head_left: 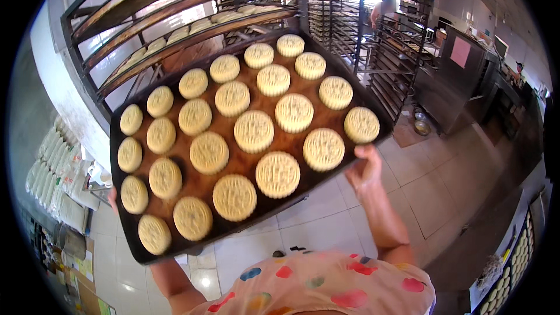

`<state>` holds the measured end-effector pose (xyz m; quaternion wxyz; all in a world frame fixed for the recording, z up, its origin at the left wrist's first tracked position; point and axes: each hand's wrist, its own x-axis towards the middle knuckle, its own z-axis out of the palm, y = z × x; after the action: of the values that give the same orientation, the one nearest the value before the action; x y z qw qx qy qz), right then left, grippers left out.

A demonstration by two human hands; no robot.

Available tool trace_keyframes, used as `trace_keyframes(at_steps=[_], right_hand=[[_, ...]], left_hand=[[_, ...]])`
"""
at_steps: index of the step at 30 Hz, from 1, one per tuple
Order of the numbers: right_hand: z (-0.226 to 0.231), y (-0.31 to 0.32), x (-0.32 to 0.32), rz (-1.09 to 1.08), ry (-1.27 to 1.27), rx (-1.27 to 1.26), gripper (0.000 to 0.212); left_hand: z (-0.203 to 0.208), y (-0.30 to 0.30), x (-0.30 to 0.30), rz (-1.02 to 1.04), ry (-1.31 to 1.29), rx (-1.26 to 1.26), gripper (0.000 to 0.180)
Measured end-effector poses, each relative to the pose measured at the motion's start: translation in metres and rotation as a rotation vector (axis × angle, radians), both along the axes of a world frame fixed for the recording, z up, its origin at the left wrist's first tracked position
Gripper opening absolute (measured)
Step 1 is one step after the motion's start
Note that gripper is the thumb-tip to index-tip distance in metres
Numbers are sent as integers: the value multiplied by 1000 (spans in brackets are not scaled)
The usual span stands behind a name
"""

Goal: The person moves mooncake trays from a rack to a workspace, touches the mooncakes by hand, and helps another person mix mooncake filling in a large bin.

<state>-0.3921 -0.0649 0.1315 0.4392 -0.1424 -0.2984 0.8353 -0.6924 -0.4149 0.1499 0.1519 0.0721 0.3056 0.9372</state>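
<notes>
I hold a dark baking tray (256,103) in front of me, tilted, with its far side reaching the rack. Several pale round mooncakes (254,131) with stamped tops and scalloped sides lie on it in rows, set apart from each other. My right hand (366,169) grips the tray's near right corner, thumb at the rim and fingers partly tucked below. At the tray's left side, only a bit of my left hand (112,198) shows; the tray hides the rest of it.
Right behind the tray stands a metal rack (87,76) whose shelves carry trays of pale rounds. More tall racks (373,46) stand farther back, near a person (385,9). Stacked white sacks (58,181) lie at left. Metal bowls (421,125) rest on the tiled floor; filled trays (507,274) sit at lower right.
</notes>
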Motion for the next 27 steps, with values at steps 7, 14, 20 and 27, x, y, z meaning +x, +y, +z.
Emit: trace_keyframes(at_steps=[7, 14, 20, 27], right_hand=[[-41, 1, 184, -97, -63, 20, 60], [-69, -90, 377, -265, -230, -85, 52], [-82, -242, 511, -526, -315, -102, 56], [-83, -425, 619, -713, -369, -130, 60]], left_hand=[[-58, 11, 166, -183, -37, 16, 66], [-93, -16, 303, -455, -147, 25, 65], [-135, -65, 391, -736, -238, 12, 64], [-162, -141, 469, -1021, -320, -39, 62]])
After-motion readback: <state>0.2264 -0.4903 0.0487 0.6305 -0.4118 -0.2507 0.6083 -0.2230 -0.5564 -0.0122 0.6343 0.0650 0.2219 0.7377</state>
